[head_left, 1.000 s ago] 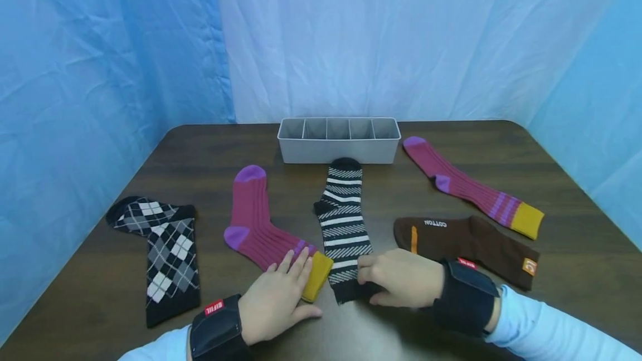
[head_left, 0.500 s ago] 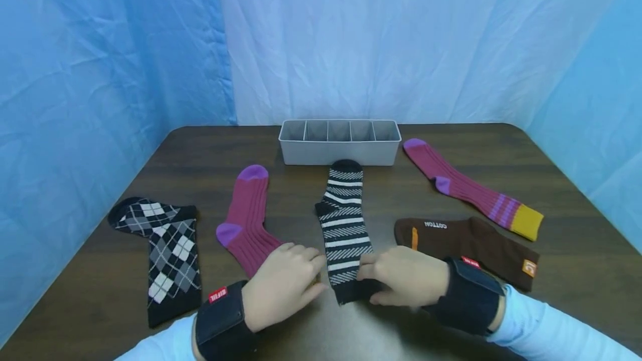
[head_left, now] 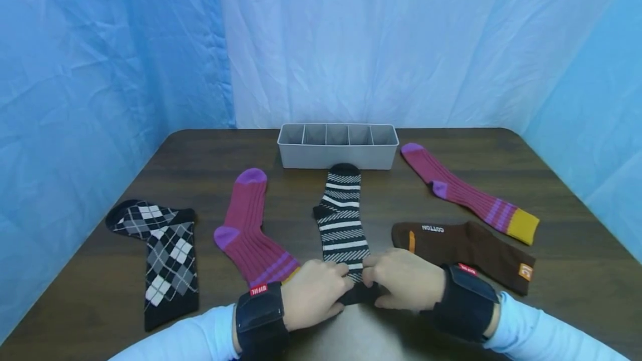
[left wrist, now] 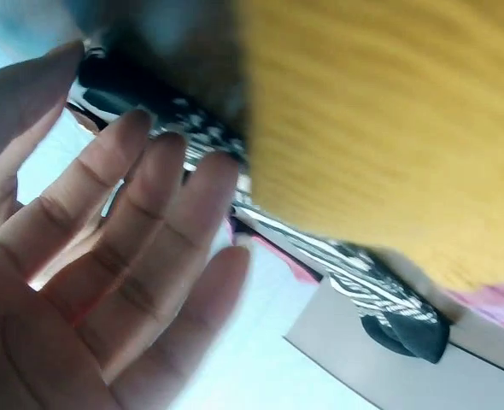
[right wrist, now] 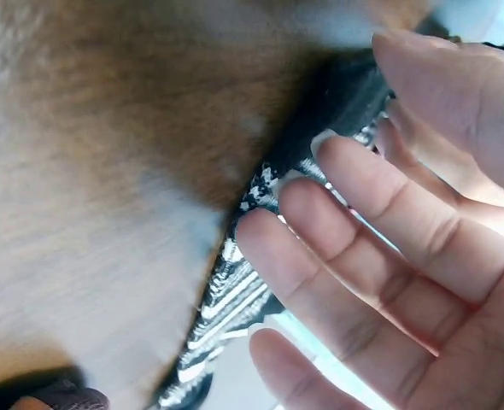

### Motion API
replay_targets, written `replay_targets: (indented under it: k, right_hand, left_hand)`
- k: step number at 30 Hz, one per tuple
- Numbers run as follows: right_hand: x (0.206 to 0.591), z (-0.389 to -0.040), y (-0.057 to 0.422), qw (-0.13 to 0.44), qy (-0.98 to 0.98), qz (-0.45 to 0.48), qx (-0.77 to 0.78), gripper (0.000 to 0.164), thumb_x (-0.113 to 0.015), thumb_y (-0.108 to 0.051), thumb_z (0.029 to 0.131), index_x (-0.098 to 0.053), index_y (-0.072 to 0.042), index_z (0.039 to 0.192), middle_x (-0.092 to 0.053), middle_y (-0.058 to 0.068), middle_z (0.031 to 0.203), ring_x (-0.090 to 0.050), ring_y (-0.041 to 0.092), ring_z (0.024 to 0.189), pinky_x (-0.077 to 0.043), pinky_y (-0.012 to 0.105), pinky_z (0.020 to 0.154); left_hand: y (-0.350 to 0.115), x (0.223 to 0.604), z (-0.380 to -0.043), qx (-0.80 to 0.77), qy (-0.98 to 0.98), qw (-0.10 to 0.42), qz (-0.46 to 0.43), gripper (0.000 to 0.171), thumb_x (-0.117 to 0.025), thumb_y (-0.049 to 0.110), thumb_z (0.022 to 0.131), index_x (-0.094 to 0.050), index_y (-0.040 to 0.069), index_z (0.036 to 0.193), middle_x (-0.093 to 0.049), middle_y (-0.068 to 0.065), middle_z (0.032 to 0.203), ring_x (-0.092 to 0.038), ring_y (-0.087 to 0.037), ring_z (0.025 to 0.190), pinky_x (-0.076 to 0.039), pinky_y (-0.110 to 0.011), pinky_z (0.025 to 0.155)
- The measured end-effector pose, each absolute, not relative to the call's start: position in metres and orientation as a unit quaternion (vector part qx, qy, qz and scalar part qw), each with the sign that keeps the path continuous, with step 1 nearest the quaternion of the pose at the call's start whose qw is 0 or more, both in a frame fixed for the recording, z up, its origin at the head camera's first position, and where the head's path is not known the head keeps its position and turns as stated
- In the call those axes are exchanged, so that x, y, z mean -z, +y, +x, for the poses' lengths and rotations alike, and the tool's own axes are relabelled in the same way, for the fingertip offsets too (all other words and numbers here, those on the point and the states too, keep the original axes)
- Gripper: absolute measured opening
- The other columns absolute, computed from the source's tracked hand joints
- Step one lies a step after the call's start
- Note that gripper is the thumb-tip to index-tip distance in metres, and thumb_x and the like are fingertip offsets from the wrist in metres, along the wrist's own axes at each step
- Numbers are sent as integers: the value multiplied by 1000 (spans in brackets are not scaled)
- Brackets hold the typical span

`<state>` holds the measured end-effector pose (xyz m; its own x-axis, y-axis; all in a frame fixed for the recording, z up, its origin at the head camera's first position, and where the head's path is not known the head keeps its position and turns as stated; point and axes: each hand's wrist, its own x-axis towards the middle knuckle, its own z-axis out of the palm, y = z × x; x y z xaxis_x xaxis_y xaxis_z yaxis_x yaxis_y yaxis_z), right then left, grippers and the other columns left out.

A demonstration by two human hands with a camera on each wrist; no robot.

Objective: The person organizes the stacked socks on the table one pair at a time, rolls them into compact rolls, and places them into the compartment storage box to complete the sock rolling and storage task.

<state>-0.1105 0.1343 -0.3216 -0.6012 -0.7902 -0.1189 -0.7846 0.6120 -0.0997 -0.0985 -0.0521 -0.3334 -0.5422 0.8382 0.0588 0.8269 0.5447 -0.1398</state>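
A black-and-white striped sock lies lengthwise in the middle of the table, toe away from me. My right hand holds the right edge of its black cuff, thumb and forefinger on either side. At the cuff's left edge my left hand touches it with loosely bent fingers; the left wrist view shows its thumb and forefinger apart. Beneath my left wrist lies a magenta ribbed sock with a purple toe and heel, its yellow cuff mostly hidden in the head view. Palm-side fingers show beside the striped sock on the right.
A grey box with several compartments stands behind the striped sock's toe. An argyle sock lies far left. To the right are a brown sock and another magenta sock. Blue sheeting surrounds the table.
My left hand has gone from the magenta sock's yellow cuff rightward to the striped sock's cuff. The left magenta sock has shifted slightly, its heel further left. My right hand has hardly moved.
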Motion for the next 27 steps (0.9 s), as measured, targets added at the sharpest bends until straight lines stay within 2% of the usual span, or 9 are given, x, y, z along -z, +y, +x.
replay_targets:
  k: [4,7,12,15,18,21,27]
  right_hand:
    - [323,-112,131,54,889,-455,-11,18,-70,-30,66,-61,-19,77,-51,-11,69,-43,3,63,-36,20,59]
    - [324,-113,130,36,884,-466,-16,10,-68,-24,68,-62,-19,73,-50,-12,66,-42,3,61,-36,21,61]
    - [324,-114,131,24,877,-479,23,7,-62,-13,68,-58,-18,66,-48,-14,60,-41,0,57,-40,26,71]
    - [324,-116,132,24,876,-480,47,6,-62,-11,71,-59,-16,72,-53,-14,62,-46,-3,58,-41,32,80]
    - [324,-117,130,19,879,-473,56,11,-63,-11,72,-59,-14,81,-58,-11,66,-51,-3,61,-39,38,86]
    - [326,-118,129,5,884,-464,52,15,-64,-11,71,-56,-14,83,-59,-10,65,-53,-2,61,-40,38,84]
    - [331,-123,128,3,893,-448,52,20,-65,-13,72,-49,-16,84,-52,-11,55,-52,-1,55,-40,39,84]
  left_hand:
    - [-54,335,-101,-32,-868,77,-489,8,-64,23,69,-62,20,75,-52,9,69,-51,-3,58,-35,-18,44]
    - [-55,334,-102,-24,-866,78,-493,3,-61,18,70,-61,19,72,-52,9,66,-49,-2,54,-34,-18,42]
    - [-58,329,-107,50,-879,4,-475,6,-58,11,74,-61,16,76,-56,9,65,-48,2,54,-38,-14,46]
    - [-59,326,-112,123,-885,-61,-445,10,-58,7,76,-55,13,83,-49,8,60,-44,2,51,-36,-11,46]
    - [-59,326,-116,167,-887,-94,-421,15,-57,5,78,-51,13,90,-42,8,59,-39,0,50,-33,-11,46]
    - [-59,328,-119,166,-888,-85,-421,16,-56,6,79,-53,13,93,-47,8,64,-42,1,54,-37,-12,51]
    - [-60,332,-122,116,-895,-41,-429,7,-57,9,78,-55,15,81,-49,9,65,-41,0,55,-35,-12,49]
